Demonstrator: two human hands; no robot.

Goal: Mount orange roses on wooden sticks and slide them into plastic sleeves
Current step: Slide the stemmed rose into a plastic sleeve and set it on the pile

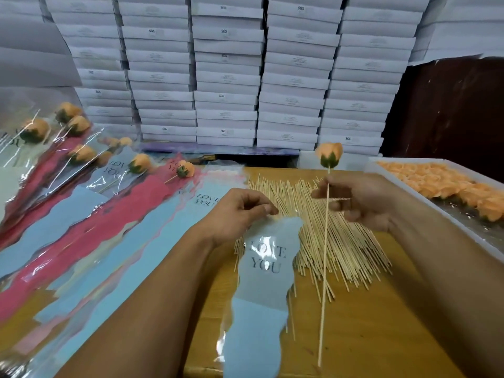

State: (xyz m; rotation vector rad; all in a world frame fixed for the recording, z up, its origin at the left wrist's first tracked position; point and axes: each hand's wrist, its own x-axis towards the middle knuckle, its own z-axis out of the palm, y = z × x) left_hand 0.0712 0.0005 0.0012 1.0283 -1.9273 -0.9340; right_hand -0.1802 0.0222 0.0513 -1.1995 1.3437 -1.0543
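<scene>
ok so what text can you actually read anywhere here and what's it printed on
"LOVE YOU": pale blue plastic sleeve pinched by the left hand.
"LOVE YOU": blue plastic sleeves lying flat at left.
"SGS": stacked white cardboard boxes.
Smaller print on the box fronts: too blurred to read.

I am looking at a small packing workshop or stockroom. White flat boxes are filling the whole upper half of the frame, stacked in tall columns. Below them, a wooden worktable is carrying bulk supplies: loose wooden sticks at center, a tray of orange roses at right, finished sleeved roses piling up at left.
</scene>
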